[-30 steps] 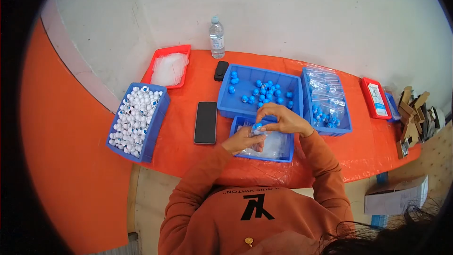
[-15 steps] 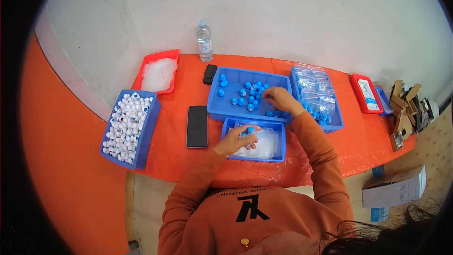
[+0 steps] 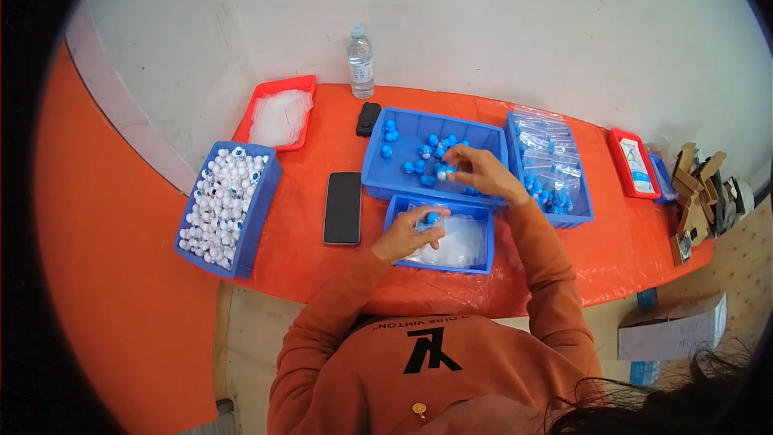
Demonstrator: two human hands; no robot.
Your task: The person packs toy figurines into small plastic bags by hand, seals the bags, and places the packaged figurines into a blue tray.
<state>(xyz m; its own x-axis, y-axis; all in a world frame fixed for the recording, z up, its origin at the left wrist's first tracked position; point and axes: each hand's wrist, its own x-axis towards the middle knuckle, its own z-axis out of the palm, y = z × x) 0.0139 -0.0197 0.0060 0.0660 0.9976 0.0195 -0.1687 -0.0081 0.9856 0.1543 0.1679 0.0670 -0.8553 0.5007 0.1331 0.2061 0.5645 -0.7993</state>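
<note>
My left hand (image 3: 407,235) is closed on a clear plastic bag (image 3: 415,217), and a blue ball (image 3: 433,217) shows in it. That hand hovers over a small blue tray (image 3: 488,251) with a stack of clear bags (image 3: 459,243) inside. My right hand (image 3: 481,173) reaches over the wide blue bin (image 3: 403,184), its thumb and fingers pinched round a blue-and-white ball (image 3: 441,175). Several blue balls (image 3: 411,167) lie loose across the bin floor. Part of the bin's near right corner is hidden beneath my right hand.
A blue bin (image 3: 589,193) on the right holds filled bags (image 3: 547,145). White balls (image 3: 221,209) fill a bin at left. A red tray (image 3: 311,117) of clear bags, a phone (image 3: 342,208), a black device (image 3: 368,119) and a water bottle (image 3: 361,64) stand nearby. Cardboard (image 3: 692,193) lies far right.
My right hand has drawn slightly back and lifted, with a ball now showing at its fingertips. My left hand keeps the bag over the small tray. The whole view has shifted a little.
</note>
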